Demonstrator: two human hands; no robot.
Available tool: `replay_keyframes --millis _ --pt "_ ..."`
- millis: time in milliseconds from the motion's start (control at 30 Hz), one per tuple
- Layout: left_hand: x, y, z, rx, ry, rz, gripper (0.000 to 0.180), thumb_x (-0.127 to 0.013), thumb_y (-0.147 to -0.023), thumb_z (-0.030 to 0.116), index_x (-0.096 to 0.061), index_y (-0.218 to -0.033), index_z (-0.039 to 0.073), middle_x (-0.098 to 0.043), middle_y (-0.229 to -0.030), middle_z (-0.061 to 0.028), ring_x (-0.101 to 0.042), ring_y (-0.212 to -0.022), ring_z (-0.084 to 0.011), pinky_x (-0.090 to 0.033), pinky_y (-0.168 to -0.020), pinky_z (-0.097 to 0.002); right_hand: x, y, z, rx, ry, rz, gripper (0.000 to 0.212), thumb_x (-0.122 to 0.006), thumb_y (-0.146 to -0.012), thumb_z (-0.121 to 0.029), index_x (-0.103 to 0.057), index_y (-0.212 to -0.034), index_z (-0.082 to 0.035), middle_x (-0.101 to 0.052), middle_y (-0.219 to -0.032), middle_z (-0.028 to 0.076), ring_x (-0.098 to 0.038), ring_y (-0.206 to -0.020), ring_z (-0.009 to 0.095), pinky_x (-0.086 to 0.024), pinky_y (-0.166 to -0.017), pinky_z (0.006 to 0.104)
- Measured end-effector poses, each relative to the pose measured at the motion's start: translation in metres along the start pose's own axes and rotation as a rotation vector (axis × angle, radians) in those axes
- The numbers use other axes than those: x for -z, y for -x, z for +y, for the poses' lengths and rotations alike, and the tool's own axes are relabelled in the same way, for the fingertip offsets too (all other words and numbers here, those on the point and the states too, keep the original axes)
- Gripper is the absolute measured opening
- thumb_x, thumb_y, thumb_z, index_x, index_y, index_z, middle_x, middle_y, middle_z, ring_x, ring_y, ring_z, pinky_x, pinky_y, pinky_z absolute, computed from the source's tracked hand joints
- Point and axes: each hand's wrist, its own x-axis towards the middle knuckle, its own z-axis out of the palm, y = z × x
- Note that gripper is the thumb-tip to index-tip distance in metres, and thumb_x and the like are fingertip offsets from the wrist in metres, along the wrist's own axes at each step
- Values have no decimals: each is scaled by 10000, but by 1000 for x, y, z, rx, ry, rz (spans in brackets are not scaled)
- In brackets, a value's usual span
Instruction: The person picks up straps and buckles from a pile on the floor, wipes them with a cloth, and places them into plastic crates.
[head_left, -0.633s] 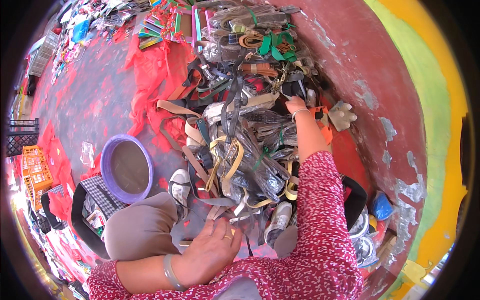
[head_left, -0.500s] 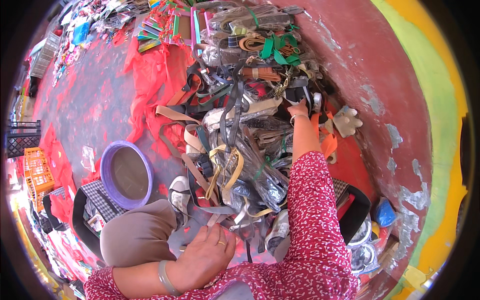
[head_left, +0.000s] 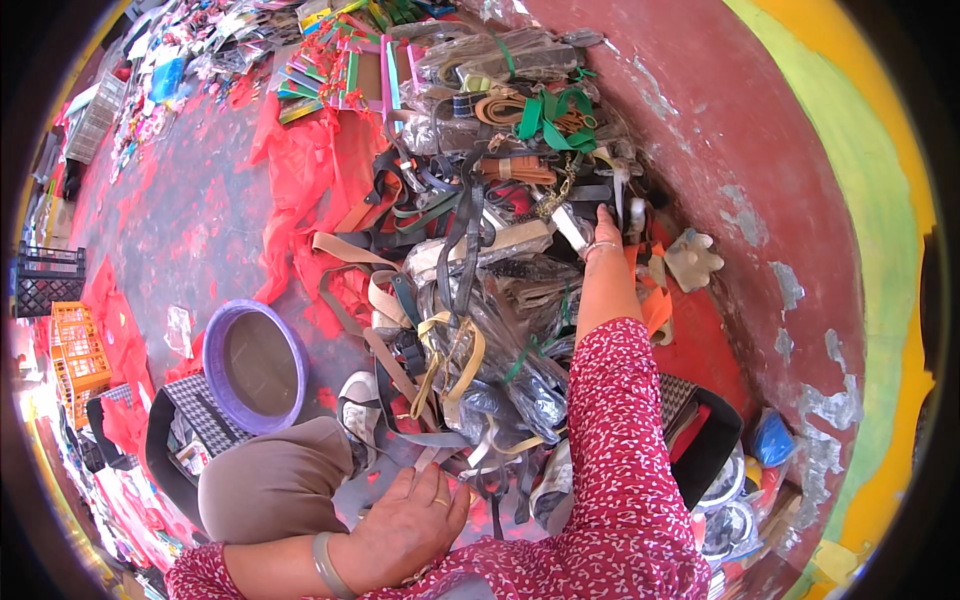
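Note:
My right hand (head_left: pixel 603 238) reaches into a heap of belts and straps (head_left: pixel 470 215). It is turned edge-on, with one digit upright. A pale flat piece (head_left: pixel 570 228) touches its left side, and dark straps lie just beyond. Its other fingers are mostly hidden and look closed on something among the straps. Palm down near my lap, my left hand (head_left: pixel 415 520) rests with fingers stretched out and nothing in it. Just beyond it hang the loose ends of a tan belt (head_left: pixel 462 370). Clear plastic sleeves (head_left: pixel 510 370) wrap several belt bundles.
A purple basin (head_left: pixel 300 350) of murky water stands left of the heap, by my knee. An orange crate (head_left: pixel 80 350) lies far left. Red cloth (head_left: pixel 300 150) covers part of the floor. A pale glove (head_left: pixel 692 260) sits by the peeling wall (head_left: pixel 760 210) at right.
My right hand has drawn back slightly and turned more edge-on. The pale piece beside it now leans left, and nearby straps have shifted. My left hand stays in about the same place.

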Motion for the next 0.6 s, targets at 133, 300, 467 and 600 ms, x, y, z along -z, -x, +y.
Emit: replay_keyframes --millis 133,300,467,600 --pt "-1 6 20 84 -30 -2 392 -532 -752 199 -535 -1090 1 -576 -980 -208 -521 -979 -312 -413 -813 -400 -64 107 -14 99 85 -277 336 -693 -758 -279 -594 -929 -8 -650 -816 90 -636 -659 228 -500 -548 321" --pt "3 9 23 49 -20 -2 387 -534 -755 200 -537 -1086 0 -575 -982 -204 -525 -983 -312 -412 -812 -395 -67 131 -30 -36 406 -565 269 -654 -716 -35 -532 -952 13 -620 -890 128 -624 -665 212 -501 -535 323" --pt "5 17 32 66 26 43 397 -530 -745 192 -535 -1088 -7 -570 -989 -207 -528 -985 -325 -413 -815 -408 -53 237 28 210 812 -927 422 -564 -745 -16 -539 -1151 -129 -611 -985 106 -587 -728 200 -506 -686 305" --pt "4 27 39 69 48 39 430 -531 -719 174 -521 -1097 -32 -563 -977 -215 -519 -988 -335 -409 -832 -419 -11 326 48 603 1185 -1066 240 -523 -768 -71 -565 -997 -130 -591 -861 159 -578 -825 334 -453 -749 382"
